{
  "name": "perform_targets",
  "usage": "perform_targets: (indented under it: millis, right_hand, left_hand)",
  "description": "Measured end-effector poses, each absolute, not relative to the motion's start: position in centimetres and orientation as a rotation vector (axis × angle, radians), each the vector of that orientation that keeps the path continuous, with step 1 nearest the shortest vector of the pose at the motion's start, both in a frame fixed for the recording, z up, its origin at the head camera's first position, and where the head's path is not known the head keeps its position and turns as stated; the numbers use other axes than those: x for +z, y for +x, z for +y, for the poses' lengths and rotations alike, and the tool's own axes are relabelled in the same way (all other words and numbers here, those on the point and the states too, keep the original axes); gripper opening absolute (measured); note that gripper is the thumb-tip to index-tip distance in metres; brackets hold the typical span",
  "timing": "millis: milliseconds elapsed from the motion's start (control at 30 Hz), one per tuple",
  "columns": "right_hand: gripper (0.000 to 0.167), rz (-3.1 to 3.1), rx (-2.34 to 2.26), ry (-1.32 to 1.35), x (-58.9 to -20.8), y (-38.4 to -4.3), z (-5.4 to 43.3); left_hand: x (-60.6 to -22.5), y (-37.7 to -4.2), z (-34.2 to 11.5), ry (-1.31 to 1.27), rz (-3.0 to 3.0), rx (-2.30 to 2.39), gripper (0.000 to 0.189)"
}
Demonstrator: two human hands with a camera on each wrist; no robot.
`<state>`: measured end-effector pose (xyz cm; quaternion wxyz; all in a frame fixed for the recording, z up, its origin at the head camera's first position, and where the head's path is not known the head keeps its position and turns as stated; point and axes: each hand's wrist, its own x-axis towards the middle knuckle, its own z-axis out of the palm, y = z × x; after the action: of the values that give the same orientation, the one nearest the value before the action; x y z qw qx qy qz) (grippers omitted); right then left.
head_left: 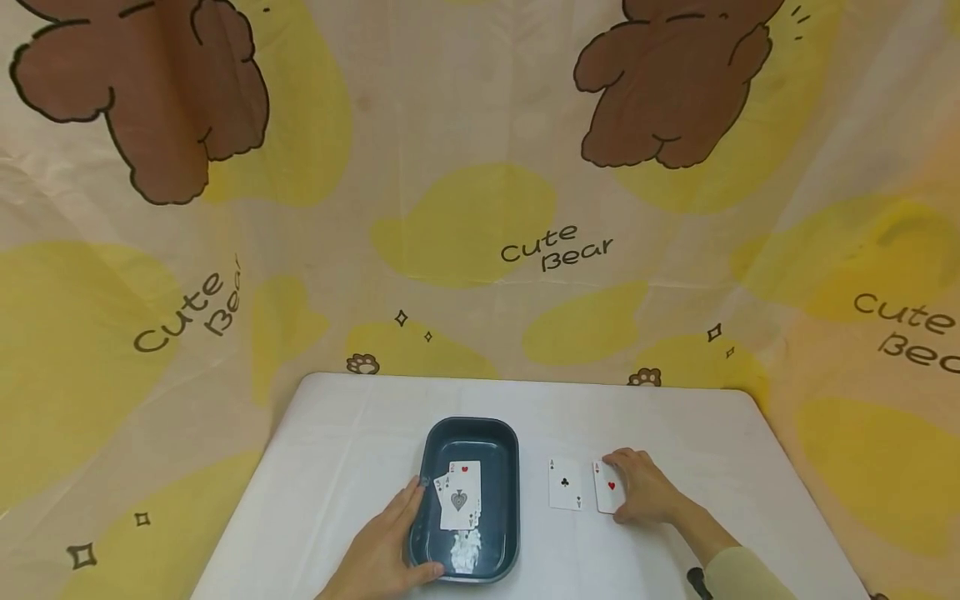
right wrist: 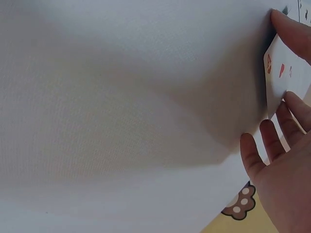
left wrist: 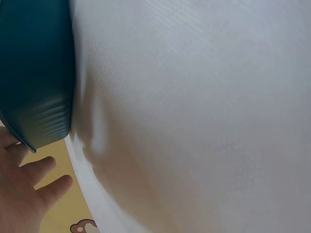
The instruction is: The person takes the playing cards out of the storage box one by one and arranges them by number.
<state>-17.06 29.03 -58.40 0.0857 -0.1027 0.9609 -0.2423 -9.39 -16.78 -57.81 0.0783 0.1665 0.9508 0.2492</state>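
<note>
A dark blue rectangular tray point(head_left: 501, 500) stands on the white table with several face-up playing cards point(head_left: 460, 497) overlapping inside, an ace of spades on top. My left hand point(head_left: 386, 542) rests at its near left corner, fingers stretched along the left side and thumb on the near rim. In the left wrist view, two spread fingers extend past the rim. To the right of the tray lies an ace of clubs point(head_left: 565, 483). Just beyond it, my right hand point(head_left: 645, 487) pinches an ace of hearts point(head_left: 604, 487) between thumb and fingertips, covering its right part.
The white table point(head_left: 360, 433) has rounded far corners. A backdrop cloth point(head_left: 450, 317) printed with bears and yellow patches hangs behind and beside it. A small black object point(head_left: 698, 582) shows beside the right sleeve point(head_left: 750, 575).
</note>
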Motion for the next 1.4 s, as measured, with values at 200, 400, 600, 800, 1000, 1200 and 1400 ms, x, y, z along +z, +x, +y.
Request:
perform_targets:
  millis: [200,400,600,800,1000,1200,1400]
  right_hand:
    - [0.085,2.862,-0.708,-0.304,-58.2,-17.0,28.9]
    - [0.084,2.866,-0.701,-0.316,-58.6,-17.0,29.0]
    - [0.086,2.834,-0.715,-0.343,-58.5,-17.1,29.6]
    - [0.086,2.786,-0.89,-0.291,-56.9,-17.2,29.9]
    - [0.083,2.769,-1.091,-0.318,-54.4,-17.4,28.1]
    - [0.074,2.773,-1.175,-0.472,-52.8,-17.5,24.9]
    - [0.069,2.732,-1.265,-0.549,-52.3,-17.6,21.3]
  left_hand:
    - [-57.9,-9.5,-16.8,0.498,2.86,0.766,0.121]
    - [-58.0,-9.4,-16.8,0.493,2.859,0.759,0.122]
    - [-58.1,-9.4,-16.7,0.489,2.853,0.755,0.12]
    - [-58.1,-9.4,-16.7,0.478,2.851,0.775,0.12]
    - [-58.0,-9.4,-16.7,0.46,2.844,0.774,0.121]
    - [-57.8,-9.4,-16.7,0.464,2.843,0.784,0.121]
    - [-57.8,-9.3,-16.7,0.459,2.847,0.785,0.121]
